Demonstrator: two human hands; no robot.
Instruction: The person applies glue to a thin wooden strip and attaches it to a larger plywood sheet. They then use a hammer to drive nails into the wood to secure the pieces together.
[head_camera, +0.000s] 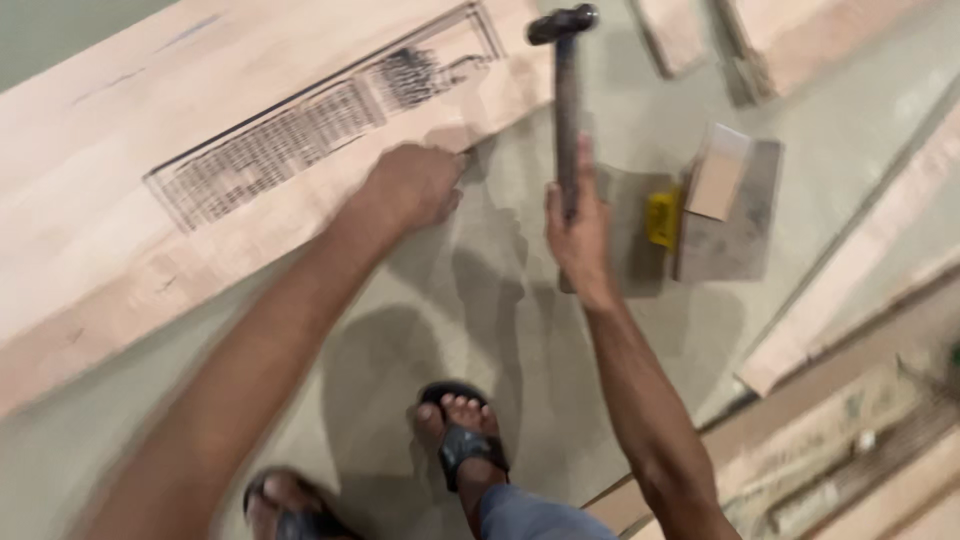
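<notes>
My right hand (580, 235) is closed around the handle of a hammer (566, 110), head up and away from me, above the grey floor (480, 290). My left hand (415, 185) is curled at the near edge of a long pale wood board (130, 200), fingers pinched shut; too blurred to tell whether it holds anything small. The board lies diagonally on the floor, with a dark printed block on its face. Right of the hammer sits a grey tray (735, 230) with a small wood block (718, 175) and a yellow item (unclear what). 2 sandalled feet (460, 430) are below. Risk as I see it: the left fingers sit close to the strike line, so an off-aim swing could hit them.
</notes>
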